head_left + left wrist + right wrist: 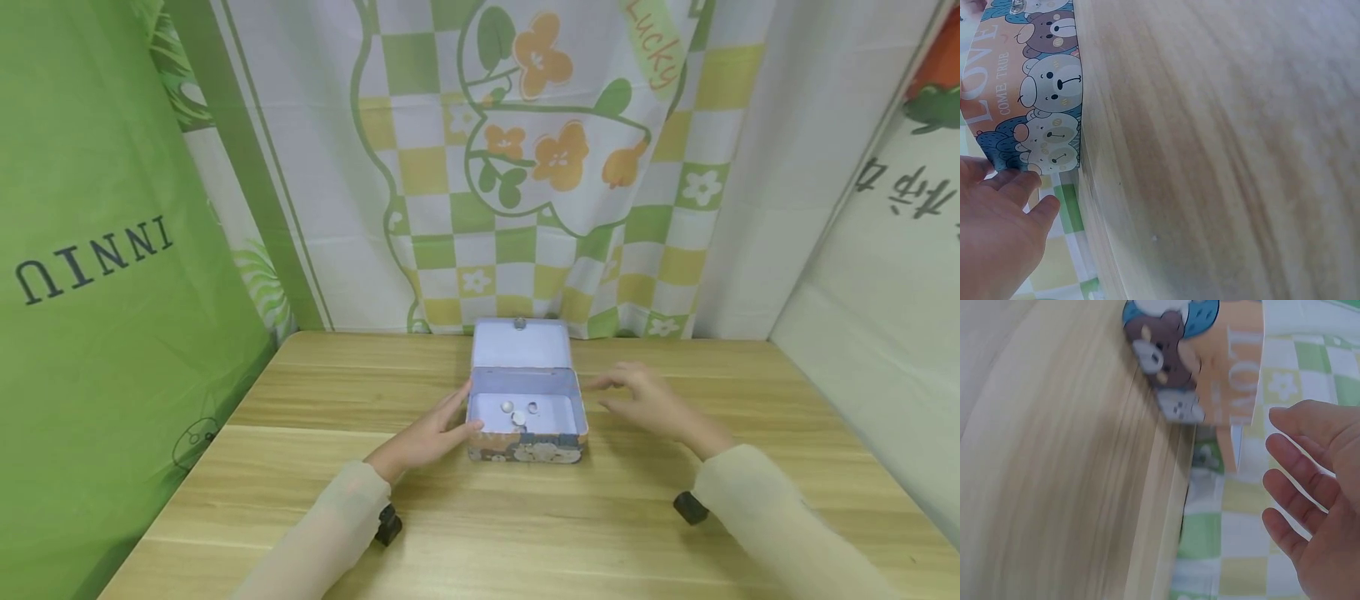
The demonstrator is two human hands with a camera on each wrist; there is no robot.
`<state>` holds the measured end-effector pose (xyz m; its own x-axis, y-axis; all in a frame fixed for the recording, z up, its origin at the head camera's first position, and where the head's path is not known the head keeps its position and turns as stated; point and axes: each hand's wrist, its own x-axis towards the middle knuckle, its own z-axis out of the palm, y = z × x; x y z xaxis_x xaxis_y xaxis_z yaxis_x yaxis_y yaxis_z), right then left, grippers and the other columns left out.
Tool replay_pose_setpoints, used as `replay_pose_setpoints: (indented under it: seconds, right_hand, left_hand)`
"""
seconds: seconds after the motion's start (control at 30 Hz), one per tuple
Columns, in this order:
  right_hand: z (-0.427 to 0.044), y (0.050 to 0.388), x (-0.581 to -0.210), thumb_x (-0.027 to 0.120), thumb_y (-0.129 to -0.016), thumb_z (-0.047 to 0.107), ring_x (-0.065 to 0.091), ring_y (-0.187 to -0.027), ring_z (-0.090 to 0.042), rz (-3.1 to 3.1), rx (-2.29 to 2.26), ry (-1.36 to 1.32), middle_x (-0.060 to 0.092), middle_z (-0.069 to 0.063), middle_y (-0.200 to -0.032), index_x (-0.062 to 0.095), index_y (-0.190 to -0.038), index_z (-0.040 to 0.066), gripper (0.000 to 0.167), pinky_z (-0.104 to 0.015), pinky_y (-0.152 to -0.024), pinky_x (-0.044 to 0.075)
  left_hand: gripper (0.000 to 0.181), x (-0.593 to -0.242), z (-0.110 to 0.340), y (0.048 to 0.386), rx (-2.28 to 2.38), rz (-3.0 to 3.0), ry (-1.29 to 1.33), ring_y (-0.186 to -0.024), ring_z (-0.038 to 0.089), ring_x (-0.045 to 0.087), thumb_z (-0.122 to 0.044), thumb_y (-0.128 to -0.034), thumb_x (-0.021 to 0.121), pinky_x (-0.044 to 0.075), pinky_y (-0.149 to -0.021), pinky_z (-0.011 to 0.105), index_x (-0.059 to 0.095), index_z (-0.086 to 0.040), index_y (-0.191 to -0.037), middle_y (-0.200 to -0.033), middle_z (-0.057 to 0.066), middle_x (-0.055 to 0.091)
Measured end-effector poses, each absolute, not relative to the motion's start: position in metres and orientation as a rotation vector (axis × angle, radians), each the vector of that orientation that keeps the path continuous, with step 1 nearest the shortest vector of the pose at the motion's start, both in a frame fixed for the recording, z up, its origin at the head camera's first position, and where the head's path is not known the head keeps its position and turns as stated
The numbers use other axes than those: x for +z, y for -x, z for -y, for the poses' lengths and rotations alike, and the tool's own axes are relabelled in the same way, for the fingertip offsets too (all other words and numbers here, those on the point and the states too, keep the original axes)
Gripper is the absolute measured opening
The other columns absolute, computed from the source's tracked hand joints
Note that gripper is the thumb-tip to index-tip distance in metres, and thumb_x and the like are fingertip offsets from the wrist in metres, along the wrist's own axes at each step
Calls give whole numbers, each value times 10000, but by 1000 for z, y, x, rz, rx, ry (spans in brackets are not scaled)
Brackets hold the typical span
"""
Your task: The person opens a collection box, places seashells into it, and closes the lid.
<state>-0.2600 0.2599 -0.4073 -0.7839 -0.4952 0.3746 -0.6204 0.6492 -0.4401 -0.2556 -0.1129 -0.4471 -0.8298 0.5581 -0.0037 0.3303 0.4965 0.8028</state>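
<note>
A tin box (491, 447) with cartoon bears and the word LOVE on its side stands on the table, its lid (521, 343) raised at the back. Three small roundish pale or silvery things (518, 418) lie on its inside floor; their kind is too small to tell. My left hand (423, 435) rests against the box's left side, fingers extended, thumb at the front left corner. The left wrist view shows this hand (1004, 231) touching the printed wall. To the right of the box, my right hand (645, 402) hovers with loosely bent fingers, apart from it and holding nothing.
The wooden table (337, 383) reaches back to a checked, flowered curtain (555, 250). Green fabric (112, 350) hangs at the left and white fabric (885, 275) at the right. A black device (691, 507) sits by the right wrist, another (388, 525) by the left.
</note>
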Motion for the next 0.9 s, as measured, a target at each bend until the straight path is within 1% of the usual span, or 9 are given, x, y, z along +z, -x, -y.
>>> replay_pose_setpoints:
  seconds: [0.2, 0.3, 0.43, 0.47, 0.6, 0.73, 0.9]
  right_hand:
    - [-287, 253, -408, 706, -918, 40, 613, -1060, -364, 2728, 848, -829, 702, -121, -1133, 728, -1112, 38, 195, -571, -923, 500]
    - [-298, 249, -408, 703, -928, 67, 610, -1051, -374, 2746, 817, -806, 701, -125, -1139, 724, -1123, 31, 199, -582, -902, 505]
    - [-314, 246, -411, 701, -932, 84, 611, -1025, -364, 2776, 767, -773, 705, -118, -1136, 722, -1137, 28, 213, -581, -854, 522]
    - [-318, 245, -412, 698, -930, 74, 611, -1019, -363, 2784, 763, -766, 705, -120, -1132, 719, -1139, 23, 216, -580, -846, 524]
    - [-332, 242, -416, 686, -928, 56, 609, -998, -360, 2821, 761, -725, 699, -131, -1123, 709, -1147, 8, 225, -568, -816, 535]
    - [-343, 237, -418, 688, -923, 60, 616, -994, -361, 2861, 763, -663, 689, -150, -1137, 708, -1154, 11, 237, -560, -810, 540]
    - [-354, 235, -423, 699, -930, 90, 629, -965, -327, 2907, 816, -596, 676, -183, -1132, 704, -1161, 3, 247, -527, -787, 556]
  left_hand:
    - [849, -447, 113, 256, 1246, -2474, -747, -1514, 242, 48, -576, -1013, 471, 111, -1199, 530, 11, -212, -1627, -1681, 45, 28]
    - [845, -447, 113, 255, 1252, -2468, -742, -1513, 231, 45, -576, -1014, 469, 110, -1199, 529, 8, -222, -1627, -1681, 41, 26]
    - [841, -447, 113, 255, 1268, -2461, -754, -1516, 244, 37, -558, -1019, 475, 104, -1201, 531, 10, -205, -1625, -1680, 47, 19]
    - [829, -446, 113, 255, 1273, -2460, -760, -1517, 249, 37, -531, -1028, 480, 102, -1201, 529, 12, -196, -1625, -1679, 51, 19]
    - [832, -446, 113, 254, 1273, -2460, -757, -1518, 259, 37, -534, -1027, 481, 102, -1199, 538, 11, -196, -1625, -1679, 52, 19]
    - [850, -446, 113, 255, 1262, -2464, -757, -1519, 269, 41, -567, -1016, 474, 104, -1199, 537, 9, -201, -1625, -1679, 53, 22]
    - [822, -447, 113, 255, 1263, -2464, -758, -1518, 266, 41, -524, -1033, 475, 104, -1197, 545, 5, -200, -1625, -1679, 54, 21]
